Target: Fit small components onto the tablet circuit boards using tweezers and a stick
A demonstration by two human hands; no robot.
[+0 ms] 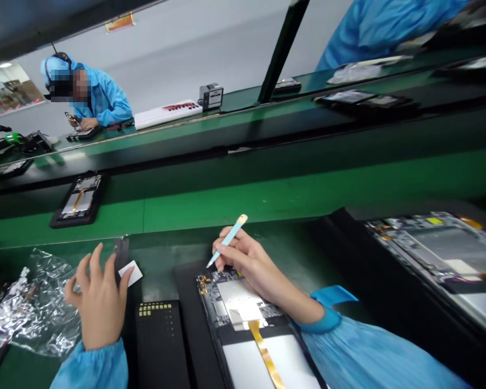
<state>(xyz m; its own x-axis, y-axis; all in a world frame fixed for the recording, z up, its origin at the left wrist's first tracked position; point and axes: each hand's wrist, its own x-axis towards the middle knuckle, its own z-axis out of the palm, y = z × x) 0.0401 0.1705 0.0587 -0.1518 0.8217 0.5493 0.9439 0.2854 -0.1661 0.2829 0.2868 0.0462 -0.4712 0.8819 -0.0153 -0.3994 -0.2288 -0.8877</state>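
Observation:
My right hand [249, 265] grips a light blue stick tool [228, 240] like a pen, its tip at the top left corner of an opened tablet [243, 313] lying in front of me. The tablet shows a circuit board, a silver shield and an orange flex cable [267, 356]. My left hand [99, 297] hovers left of it with fingers spread, pinching a small white piece [130, 273] between fingertips. A black pad with yellow dots [160, 340] lies between the hands.
Crinkled clear plastic [36, 302] lies at the left. Another opened tablet [441, 254] sits at the right, and one in a black tray [79, 200] rides the green conveyor [267, 194]. Across the line a person in blue [97, 97] works; another blue sleeve [372, 27] shows top right.

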